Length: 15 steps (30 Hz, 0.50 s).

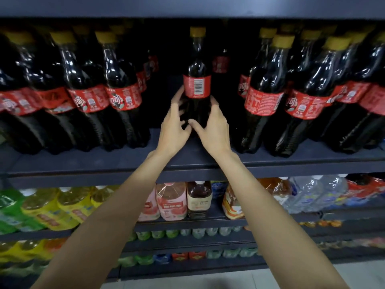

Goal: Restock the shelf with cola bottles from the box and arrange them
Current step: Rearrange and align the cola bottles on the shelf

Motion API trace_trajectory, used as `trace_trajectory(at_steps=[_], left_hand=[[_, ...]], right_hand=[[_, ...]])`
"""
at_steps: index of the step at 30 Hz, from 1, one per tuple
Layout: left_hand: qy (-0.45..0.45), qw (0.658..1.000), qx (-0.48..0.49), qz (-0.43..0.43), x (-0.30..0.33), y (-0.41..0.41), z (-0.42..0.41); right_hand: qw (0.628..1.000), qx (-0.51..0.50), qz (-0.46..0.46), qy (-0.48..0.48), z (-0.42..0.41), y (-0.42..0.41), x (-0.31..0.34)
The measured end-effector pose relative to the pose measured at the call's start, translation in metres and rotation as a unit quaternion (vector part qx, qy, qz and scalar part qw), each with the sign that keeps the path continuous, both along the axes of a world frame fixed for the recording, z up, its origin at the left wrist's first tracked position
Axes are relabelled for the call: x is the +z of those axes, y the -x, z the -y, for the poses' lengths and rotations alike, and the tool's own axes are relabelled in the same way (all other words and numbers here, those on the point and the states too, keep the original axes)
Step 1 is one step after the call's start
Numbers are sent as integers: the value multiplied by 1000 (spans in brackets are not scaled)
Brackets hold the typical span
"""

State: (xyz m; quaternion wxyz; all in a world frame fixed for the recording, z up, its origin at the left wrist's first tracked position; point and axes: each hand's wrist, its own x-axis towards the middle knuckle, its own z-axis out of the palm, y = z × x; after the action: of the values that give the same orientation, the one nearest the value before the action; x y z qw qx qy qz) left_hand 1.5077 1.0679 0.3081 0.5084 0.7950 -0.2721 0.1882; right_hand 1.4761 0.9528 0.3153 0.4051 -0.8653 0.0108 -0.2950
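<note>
Dark shelf (187,163) rows of cola flank a gap where one bottle (197,80) stands upright; my left hand (174,126) and right hand (212,126) cup its lower half, fingers (177,97) spread, touching it.

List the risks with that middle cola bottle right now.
1. The cola bottle shows its barcode outward while neighbours show logos, so it may end up facing backward.
2. The left hand and right hand touch only its lower body; the tall bottle could tip.
3. Tipping, it might hit the neighbouring bottles.
</note>
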Motion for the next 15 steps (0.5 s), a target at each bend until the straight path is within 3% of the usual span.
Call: trace_trajectory(at_steps=[2,4,6,8,11,15], left_hand=[[-55,998,29,31,2,3,-8],[-103,983,97,117,3,11,-16],[-132,940,207,239,0,20,-27],[-129,886,323,306,-8,24,-43],[-105,865,410,271,-17,18,-70],[-73,897,380,212,-20,17,-86]], right_hand=[[1000,-4,-13,-8,-4,-19,4],[1000,7,-8,-26,-9,-35,5],[999,19,-11,-34,-12,-53,6],[999,20,-31,-29,-17,-74,10],[998,13,-47,-36,-27,-108,14],[999,-15,-42,-2,-36,-136,11]])
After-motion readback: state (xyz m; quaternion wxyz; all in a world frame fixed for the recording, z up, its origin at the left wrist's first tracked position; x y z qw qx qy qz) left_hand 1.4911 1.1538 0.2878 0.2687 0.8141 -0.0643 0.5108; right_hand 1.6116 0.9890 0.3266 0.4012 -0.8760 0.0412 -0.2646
